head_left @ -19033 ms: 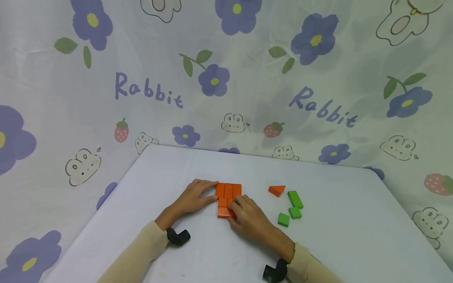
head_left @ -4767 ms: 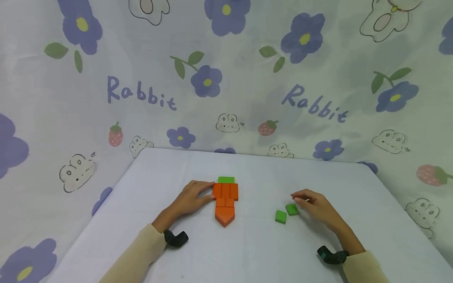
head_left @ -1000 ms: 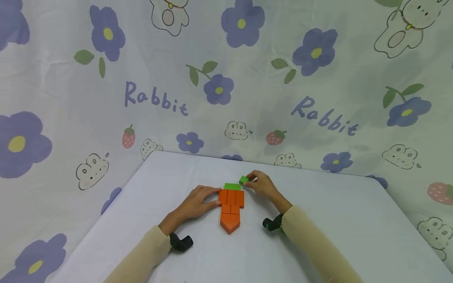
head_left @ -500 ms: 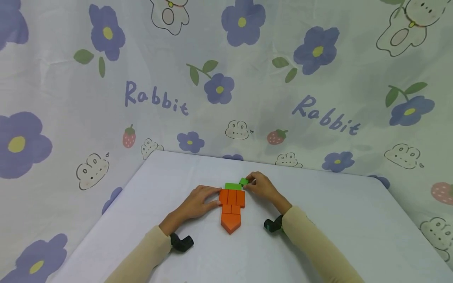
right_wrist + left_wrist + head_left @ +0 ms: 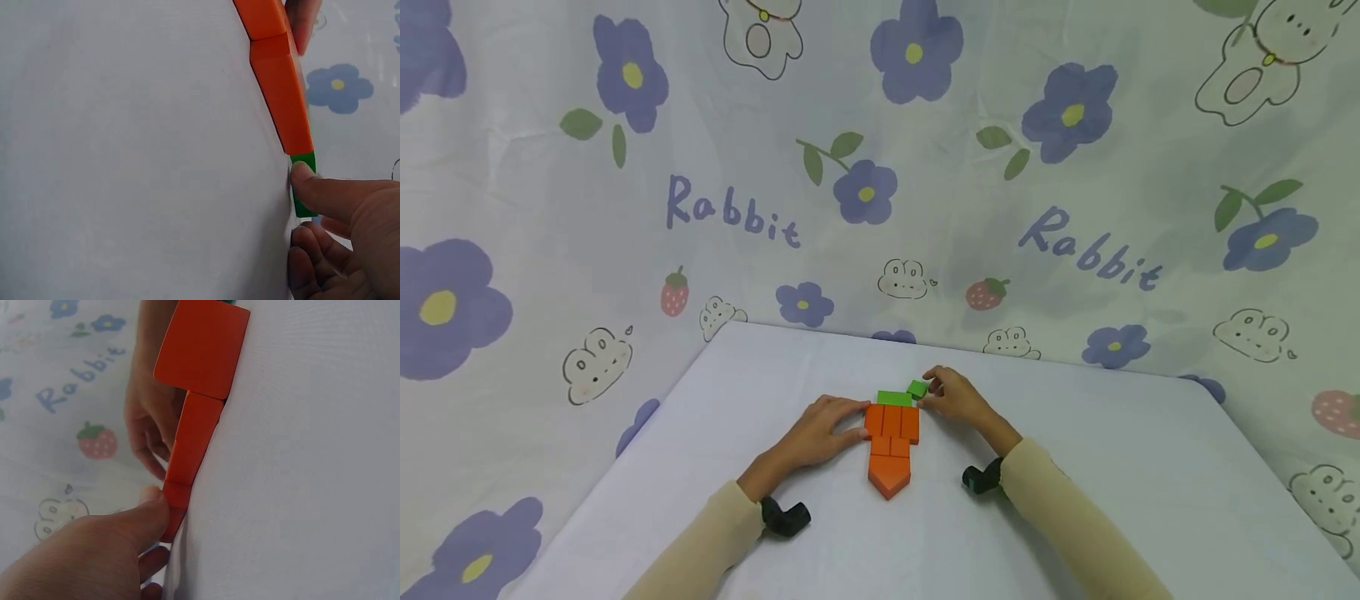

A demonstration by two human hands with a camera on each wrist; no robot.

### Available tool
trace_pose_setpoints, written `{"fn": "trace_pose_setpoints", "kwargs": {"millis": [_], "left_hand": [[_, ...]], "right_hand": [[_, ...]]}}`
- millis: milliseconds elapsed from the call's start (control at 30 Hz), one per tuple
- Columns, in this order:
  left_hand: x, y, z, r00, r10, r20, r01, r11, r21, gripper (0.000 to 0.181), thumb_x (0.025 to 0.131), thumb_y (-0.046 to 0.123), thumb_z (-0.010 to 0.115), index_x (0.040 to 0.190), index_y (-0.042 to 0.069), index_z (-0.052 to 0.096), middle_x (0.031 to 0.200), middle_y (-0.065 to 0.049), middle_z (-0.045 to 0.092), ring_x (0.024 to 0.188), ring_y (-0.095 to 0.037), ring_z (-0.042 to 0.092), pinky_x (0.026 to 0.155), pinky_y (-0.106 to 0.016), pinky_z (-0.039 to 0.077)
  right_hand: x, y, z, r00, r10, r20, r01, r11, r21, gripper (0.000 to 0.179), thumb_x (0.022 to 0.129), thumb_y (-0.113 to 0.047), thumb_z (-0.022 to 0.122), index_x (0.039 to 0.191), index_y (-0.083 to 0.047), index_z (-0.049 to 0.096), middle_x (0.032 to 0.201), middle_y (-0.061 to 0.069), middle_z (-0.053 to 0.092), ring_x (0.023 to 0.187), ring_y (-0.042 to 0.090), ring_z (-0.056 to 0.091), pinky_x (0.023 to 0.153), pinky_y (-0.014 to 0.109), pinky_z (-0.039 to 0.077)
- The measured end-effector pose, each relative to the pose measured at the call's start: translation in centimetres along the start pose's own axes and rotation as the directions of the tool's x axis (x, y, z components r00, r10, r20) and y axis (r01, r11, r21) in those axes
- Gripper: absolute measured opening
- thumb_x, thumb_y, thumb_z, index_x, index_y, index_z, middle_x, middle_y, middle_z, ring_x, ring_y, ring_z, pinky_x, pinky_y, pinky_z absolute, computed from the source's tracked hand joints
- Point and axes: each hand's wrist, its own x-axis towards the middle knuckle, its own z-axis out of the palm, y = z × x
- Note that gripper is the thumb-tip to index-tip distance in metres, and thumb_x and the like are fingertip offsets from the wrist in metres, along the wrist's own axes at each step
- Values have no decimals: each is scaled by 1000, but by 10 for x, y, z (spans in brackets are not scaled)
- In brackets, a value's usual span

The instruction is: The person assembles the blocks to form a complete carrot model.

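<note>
Orange blocks point(image 5: 889, 473) lie flat in a carrot-like shape, with a pointed near end. A flat green block point(image 5: 894, 398) sits against the far end. My left hand point(image 5: 820, 429) rests at the shape's left side, thumb and index finger touching the outer orange block. At the far right corner, my right hand point(image 5: 958, 398) has its bent fingers and thumb about a small green block point(image 5: 917, 389), set at an angle near the flat green one. In the right wrist view the thumb point(image 5: 304, 172) partly covers green.
Both wrists carry a black camera point(image 5: 786, 517). A sliver of another green block point(image 5: 1003, 494) shows beneath the right wrist camera. The white table point(image 5: 1112, 467) ends at a cloth backdrop point(image 5: 985, 192) with flowers and rabbits.
Earlier, orange pieces and the flat green block joined the shape. Over the last second the right hand has brought the small green block slightly nearer and turned it; its fingers have spread a little.
</note>
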Motion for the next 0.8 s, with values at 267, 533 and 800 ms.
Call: {"fn": "trace_pose_setpoints", "kwargs": {"millis": [267, 533, 800], "left_hand": [[0, 0, 1, 1000, 8, -5, -8, 1000, 5, 55, 94, 46, 67, 145, 27, 54, 143, 4, 58, 132, -23, 47, 110, -51, 40], [2, 0, -3, 1000, 15, 3, -15, 1000, 9, 55, 95, 46, 65, 145, 26, 53, 144, 3, 57, 132, -23, 47, 111, -50, 39], [2, -1, -1, 1000, -3, 15, 3, 1000, -1, 56, 95, 48, 64, 146, 27, 52, 145, 3, 56, 135, -23, 45, 112, -51, 37]], "right_hand": [[-23, 5, -28, 998, -24, 51, 23, 999, 26, 45, 91, -23, 75, 130, -9, 59, 109, 6, 66, 97, 20, 63, 79, 31, 57], [-81, 15, -71, 985, -166, 46, 168, 985, -35, 26, 96, -22, 68, 119, -9, 67, 101, 1, 69, 92, 15, 62, 77, 29, 55], [-153, 49, -77, 980, -198, 30, 199, 980, -24, 22, 98, -26, 65, 114, -12, 69, 93, -6, 66, 83, 3, 57, 69, 22, 52]]}}
